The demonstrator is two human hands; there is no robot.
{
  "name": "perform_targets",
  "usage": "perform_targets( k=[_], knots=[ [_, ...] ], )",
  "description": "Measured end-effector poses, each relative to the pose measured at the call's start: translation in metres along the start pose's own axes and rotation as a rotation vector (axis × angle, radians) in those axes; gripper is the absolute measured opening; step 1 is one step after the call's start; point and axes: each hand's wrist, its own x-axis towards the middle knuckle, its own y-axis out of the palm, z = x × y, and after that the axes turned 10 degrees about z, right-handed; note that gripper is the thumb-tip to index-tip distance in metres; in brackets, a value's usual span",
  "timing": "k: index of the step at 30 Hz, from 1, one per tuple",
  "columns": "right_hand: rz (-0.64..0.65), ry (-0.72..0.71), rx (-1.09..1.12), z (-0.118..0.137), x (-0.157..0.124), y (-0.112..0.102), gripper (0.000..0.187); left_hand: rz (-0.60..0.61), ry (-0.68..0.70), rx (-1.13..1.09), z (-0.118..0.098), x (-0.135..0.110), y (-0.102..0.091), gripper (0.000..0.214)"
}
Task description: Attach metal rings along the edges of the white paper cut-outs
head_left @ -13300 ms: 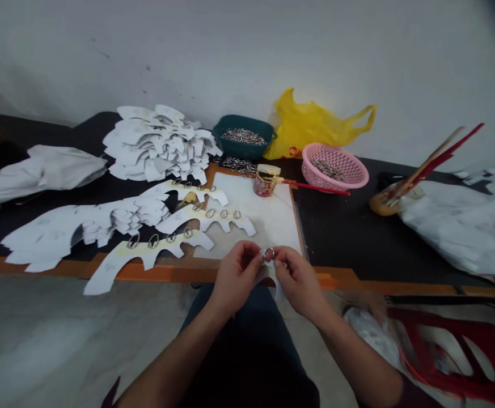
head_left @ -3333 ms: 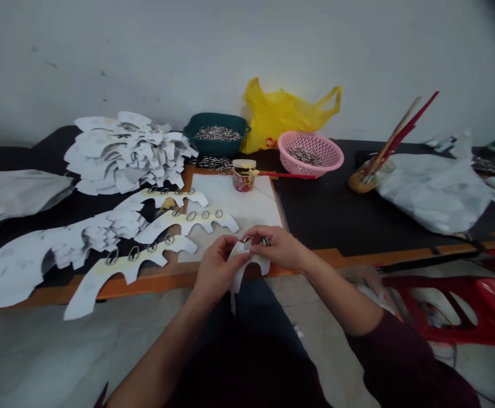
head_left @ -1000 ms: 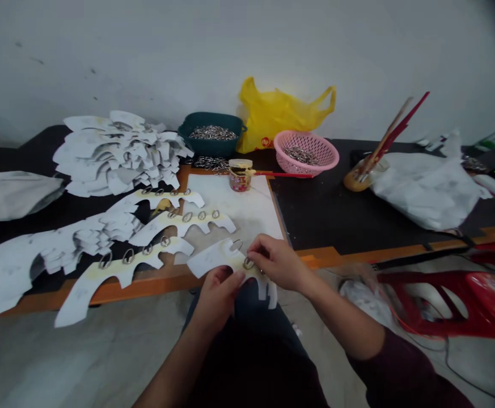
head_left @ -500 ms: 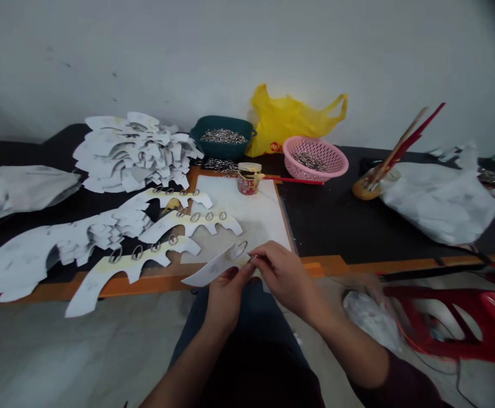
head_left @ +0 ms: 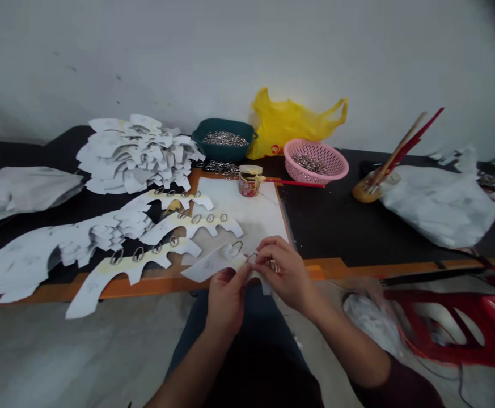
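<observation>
My left hand (head_left: 227, 301) grips a curved white paper strip (head_left: 211, 262) from below, over my lap. A metal ring (head_left: 236, 247) stands on the strip's upper edge. My right hand (head_left: 284, 277) pinches a second metal ring (head_left: 252, 257) at the strip's edge, and its fingers hide the strip's right end. Nearby on the white board (head_left: 247, 212) lie similar yellow-marked paper strips (head_left: 145, 263) with rings along their edges.
A jar (head_left: 249, 185) with a red-handled brush stands behind the board. Beyond it are a green tub of metal rings (head_left: 218, 152), a pink basket (head_left: 315, 170) and a yellow bag (head_left: 292, 124). Paper stacks (head_left: 136, 156) lie left; a red stool (head_left: 443, 323) stands right.
My right hand has shifted slightly left along the strip, and its fingers are now on the ring at the edge. The strip stays in my left hand, and the view has tilted slightly.
</observation>
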Motion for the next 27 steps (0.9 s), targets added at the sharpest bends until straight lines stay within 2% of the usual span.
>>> perform_targets(
  k=[5, 9, 12, 18, 23, 27],
  knots=[
    [0.02, -0.028, -0.178, 0.008, -0.002, -0.003, 0.019, 0.048, 0.039, -0.068, 0.003, 0.002, -0.001, 0.026],
    [0.137, -0.003, -0.174, 0.013, 0.002, -0.012, 0.017, 0.074, 0.045, -0.108, 0.004, 0.003, 0.001, 0.028],
    [0.205, 0.043, -0.152, 0.017, 0.006, -0.018, 0.015, 0.05, 0.055, -0.09, 0.004, 0.003, 0.003, 0.028],
    [0.187, 0.083, -0.211, 0.015, 0.005, -0.01, 0.018, 0.017, 0.09, -0.026, 0.004, 0.006, 0.001, 0.027],
    [0.162, 0.078, -0.189, 0.015, 0.005, -0.007, 0.017, 0.003, 0.174, 0.04, 0.002, 0.006, -0.001, 0.033],
    [0.201, 0.161, -0.121, 0.015, 0.008, -0.011, 0.011, -0.007, 0.207, 0.152, 0.006, 0.005, -0.002, 0.038]
  ],
)
